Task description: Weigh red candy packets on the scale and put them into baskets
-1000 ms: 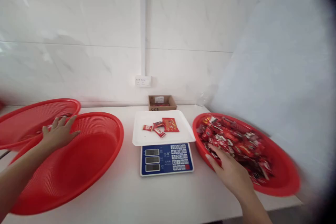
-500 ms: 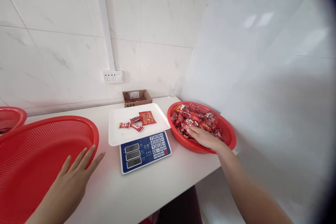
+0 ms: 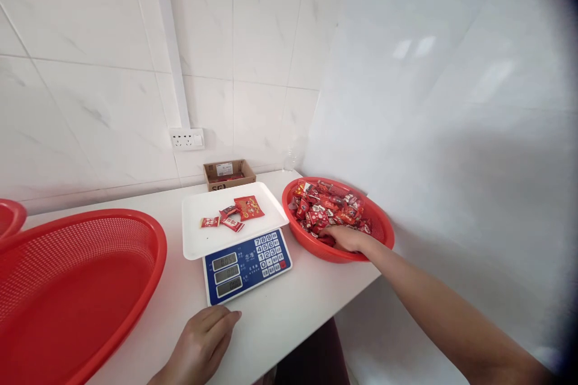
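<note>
My right hand (image 3: 345, 238) reaches into a red plastic basket (image 3: 382, 225) on the right, its fingers curled down among many red-wrapped candies (image 3: 321, 212). Its fingertips are hidden in the pile, and which pieces they grip does not show. My left hand (image 3: 203, 337) is closed over the table just in front of the digital scale (image 3: 247, 266), with no object visible in it. On the scale's white tray (image 3: 198, 201) lie a flat red packet (image 3: 248, 207) and several small wrapped candies (image 3: 209, 222). The scale's display digits are faint.
A large red basket (image 3: 156, 240) takes up the left of the white table (image 3: 271, 328), with another red basket's rim (image 3: 18, 213) beyond it. Behind the scale is a small cardboard box (image 3: 244, 171) with red items inside. A wall socket (image 3: 187, 139) sits above.
My left hand has moved right, from the left basket's rim to in front of the scale, and its spread fingers have closed. My right hand's fingers have sunk into the candies. The view has shifted slightly.
</note>
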A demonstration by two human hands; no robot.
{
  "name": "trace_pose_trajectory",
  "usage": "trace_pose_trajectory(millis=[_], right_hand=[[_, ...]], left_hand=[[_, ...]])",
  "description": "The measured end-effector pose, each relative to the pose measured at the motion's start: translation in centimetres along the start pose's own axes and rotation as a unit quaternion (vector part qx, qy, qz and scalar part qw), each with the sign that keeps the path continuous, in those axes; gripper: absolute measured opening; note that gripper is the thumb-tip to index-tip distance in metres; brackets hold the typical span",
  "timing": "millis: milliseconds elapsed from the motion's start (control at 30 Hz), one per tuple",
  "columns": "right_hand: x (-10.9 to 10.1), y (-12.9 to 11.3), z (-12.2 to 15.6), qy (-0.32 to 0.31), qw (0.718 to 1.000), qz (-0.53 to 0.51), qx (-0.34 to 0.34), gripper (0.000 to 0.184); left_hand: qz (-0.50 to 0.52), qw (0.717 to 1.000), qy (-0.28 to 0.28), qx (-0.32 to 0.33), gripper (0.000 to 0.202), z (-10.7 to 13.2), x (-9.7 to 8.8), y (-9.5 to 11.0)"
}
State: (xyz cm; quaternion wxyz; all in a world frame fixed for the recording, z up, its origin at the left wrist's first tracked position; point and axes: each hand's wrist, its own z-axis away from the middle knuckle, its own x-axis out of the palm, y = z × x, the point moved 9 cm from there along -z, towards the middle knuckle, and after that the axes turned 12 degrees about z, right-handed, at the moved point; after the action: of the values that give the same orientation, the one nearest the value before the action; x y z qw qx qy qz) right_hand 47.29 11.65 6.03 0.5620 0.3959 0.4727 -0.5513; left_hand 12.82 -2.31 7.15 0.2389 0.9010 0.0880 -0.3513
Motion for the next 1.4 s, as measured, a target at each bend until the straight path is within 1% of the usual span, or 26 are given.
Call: trace_pose_trajectory(millis=[100, 133, 200, 300, 400, 467, 533, 600, 667, 733, 800, 867, 933, 1000, 1033, 1100, 1133, 1200, 1300, 1400], right_hand=[[-0.6, 1.3, -0.3, 0.01, 0.999, -0.047, 0.013, 0.029], [-1.1, 1.9, -0.4, 0.026, 0.998, -0.062, 0.021, 0.024], [-2.4, 3.3, -0.6, 0.069, 0.992, -0.091, 0.048, 0.019], [-4.4, 5.2, -0.5, 0.133, 0.978, -0.131, 0.093, 0.022], [-5.8, 6.5, 0.0, 0.188, 0.959, -0.17, 0.125, 0.027], [-6.2, 7.2, 0.4, 0.216, 0.946, -0.196, 0.143, 0.034], [-6.2, 7.5, 0.8, 0.229, 0.936, -0.22, 0.152, 0.04], [-6.2, 7.5, 1.1, 0.238, 0.93, -0.234, 0.156, 0.041], [-6.4, 7.0, 1.1, 0.252, 0.925, -0.237, 0.157, 0.039], [-7.1, 5.6, 0.8, 0.275, 0.917, -0.242, 0.154, 0.04], [-8.2, 2.7, -0.1, 0.304, 0.909, -0.255, 0.126, 0.041], [-9.2, -1.7, -1.2, 0.325, 0.905, -0.265, 0.066, 0.04], [-9.5, -7.1, -2.5, 0.32, 0.909, -0.266, -0.005, 0.035], [-8.8, -12.3, -3.9, 0.29, 0.918, -0.265, -0.057, 0.032], [-8.4, -14.4, -4.6, 0.28, 0.921, -0.262, -0.073, 0.031], [-7.6, -17.5, -5.8, 0.278, 0.922, -0.254, -0.093, 0.029], [-7.3, -18.5, -6.3, 0.284, 0.921, -0.248, -0.099, 0.029], [-7.1, -19.5, -6.9, 0.304, 0.917, -0.237, -0.103, 0.028], [-7.5, -19.5, -6.9, 0.334, 0.91, -0.222, -0.104, 0.027], [-8.0, -19.0, -6.1, 0.352, 0.905, -0.213, -0.105, 0.028]], left_hand=[[0.04, 0.998, 0.019, -0.042, 0.02, 0.6, -0.2, -1.3], [0.055, 0.997, 0.024, -0.055, 0.019, 0.8, -0.3, -1.7], [0.081, 0.993, 0.036, -0.08, 0.018, 0.9, -0.5, -2.3], [0.108, 0.987, 0.054, -0.107, 0.017, 0.9, -1.0, -3.0], [0.125, 0.983, 0.063, -0.121, 0.017, 0.9, -1.2, -3.5], [0.133, 0.98, 0.065, -0.129, 0.016, 1.0, -1.2, -3.7], [0.141, 0.978, 0.065, -0.137, 0.016, 1.1, -1.2, -3.9], [0.145, 0.977, 0.063, -0.143, 0.017, 1.0, -1.2, -4.0], [0.144, 0.977, 0.062, -0.146, 0.018, 0.9, -1.2, -4.0], [0.141, 0.977, 0.059, -0.15, 0.019, 0.8, -1.2, -3.8], [0.137, 0.977, 0.055, -0.156, 0.021, 0.7, -1.1, -3.8], [0.132, 0.976, 0.053, -0.164, 0.022, 0.8, -1.0, -3.9], [0.126, 0.975, 0.055, -0.172, 0.022, 1.0, -1.0, -4.0], [0.12, 0.975, 0.06, -0.178, 0.023, 1.2, -1.0, -4.2], [0.115, 0.975, 0.063, -0.178, 0.023, 1.3, -1.1, -4.2], [0.108, 0.976, 0.07, -0.178, 0.024, 1.4, -1.3, -4.3], [0.104, 0.976, 0.073, -0.177, 0.024, 1.4, -1.4, -4.3], [0.1, 0.976, 0.079, -0.175, 0.024, 1.4, -1.6, -4.3], [0.099, 0.976, 0.081, -0.179, 0.024, 1.4, -1.6, -4.5], [0.11, 0.973, 0.079, -0.187, 0.024, 1.5, -1.5, -4.7]])
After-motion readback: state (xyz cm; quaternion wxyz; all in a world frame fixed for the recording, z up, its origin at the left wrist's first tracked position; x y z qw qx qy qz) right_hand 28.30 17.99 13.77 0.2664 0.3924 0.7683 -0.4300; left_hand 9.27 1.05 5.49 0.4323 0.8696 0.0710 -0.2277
